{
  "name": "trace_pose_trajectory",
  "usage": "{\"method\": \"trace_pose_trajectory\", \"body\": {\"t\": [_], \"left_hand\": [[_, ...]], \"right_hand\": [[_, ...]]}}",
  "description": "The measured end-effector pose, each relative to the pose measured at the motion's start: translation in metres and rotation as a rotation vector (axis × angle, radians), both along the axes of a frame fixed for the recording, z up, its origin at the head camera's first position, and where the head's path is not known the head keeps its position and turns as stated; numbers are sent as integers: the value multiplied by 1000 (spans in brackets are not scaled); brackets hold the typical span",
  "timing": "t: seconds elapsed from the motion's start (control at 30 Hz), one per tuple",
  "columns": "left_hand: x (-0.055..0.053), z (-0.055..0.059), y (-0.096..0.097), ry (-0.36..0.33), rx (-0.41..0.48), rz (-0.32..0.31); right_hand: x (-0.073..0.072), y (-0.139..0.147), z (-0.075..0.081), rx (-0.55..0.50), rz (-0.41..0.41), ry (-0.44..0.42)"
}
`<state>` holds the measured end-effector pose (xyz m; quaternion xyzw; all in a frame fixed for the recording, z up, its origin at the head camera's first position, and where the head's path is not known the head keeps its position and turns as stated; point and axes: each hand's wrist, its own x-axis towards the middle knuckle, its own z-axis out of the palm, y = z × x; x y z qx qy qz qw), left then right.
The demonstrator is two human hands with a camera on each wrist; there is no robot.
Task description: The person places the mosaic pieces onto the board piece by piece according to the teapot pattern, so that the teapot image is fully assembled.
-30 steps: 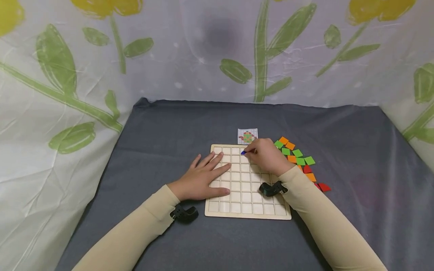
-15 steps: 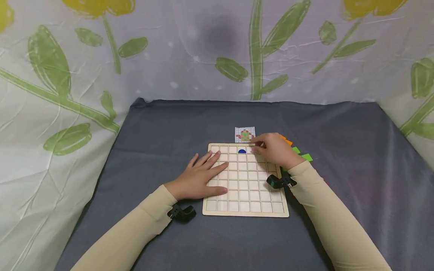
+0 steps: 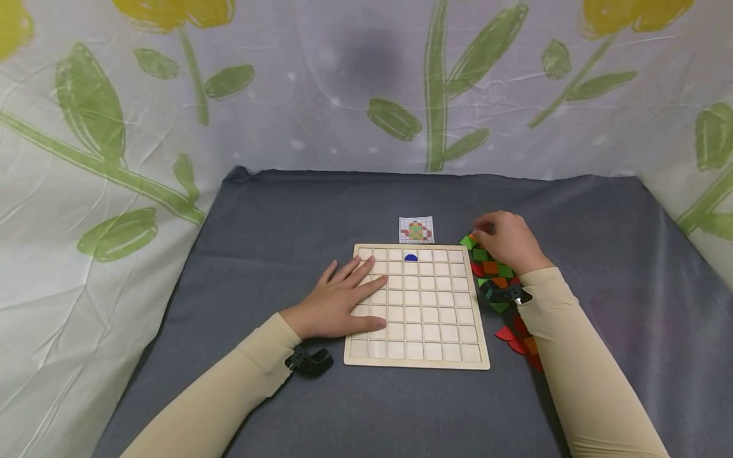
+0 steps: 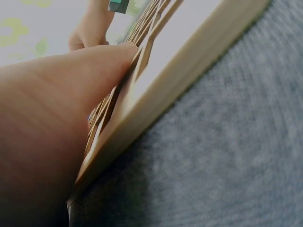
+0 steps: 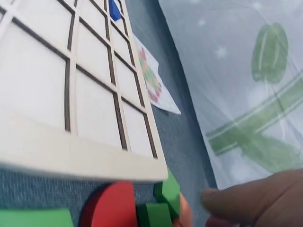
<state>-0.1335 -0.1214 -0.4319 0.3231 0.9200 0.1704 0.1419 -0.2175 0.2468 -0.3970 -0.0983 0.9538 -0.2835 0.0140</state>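
Note:
A wooden grid board [image 3: 417, 367] lies on the dark cloth. My left hand [image 3: 338, 308] rests on its left side with fingers spread, and the left wrist view shows the thumb [image 4: 106, 64] lying over the board's edge. One blue half-round piece [image 3: 410, 257] sits in a top-row cell. My right hand [image 3: 509, 242] is over the far end of the loose pieces, its fingers bent, near an orange block [image 5: 186, 210] beside a green block [image 3: 467, 242]. In the right wrist view a gap shows between a fingertip and that orange block.
Red, green and orange pieces [image 3: 505, 270] lie along the board's right side, partly hidden by the right hand and wrist camera. Red rounded pieces [image 3: 517, 345] lie lower down. A small printed pattern card [image 3: 416, 230] lies behind the board. A flower-painted curtain [image 3: 321, 89] hangs behind.
My right hand has let go of the blue piece, leaving it in the top row, and has moved right to the loose pieces. The left hand stays on the board.

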Motion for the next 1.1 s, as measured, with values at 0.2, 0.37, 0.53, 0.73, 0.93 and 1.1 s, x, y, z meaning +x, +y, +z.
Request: {"method": "trace_pose_trajectory", "body": {"t": [0.2,0.37,0.53,0.73,0.93,1.1], "left_hand": [[0,1,1,4,-5,3],[0,3,1,4,16,-6],[1,4,1,-6,11,-5],[0,5,2,-2,13,-1],[0,5,1,-13,31,-5],[1,2,1,7,15,-7]], "right_hand": [[-6,8,-8,39,26,-61],[-6,8,-11,7,9,-74],[-5,7,-11,-25,-23,-49],[-3,2,-6,-24,-5,46],[4,-16,4,-81,34,1],[12,-40,12,-128,126,-24]]}}
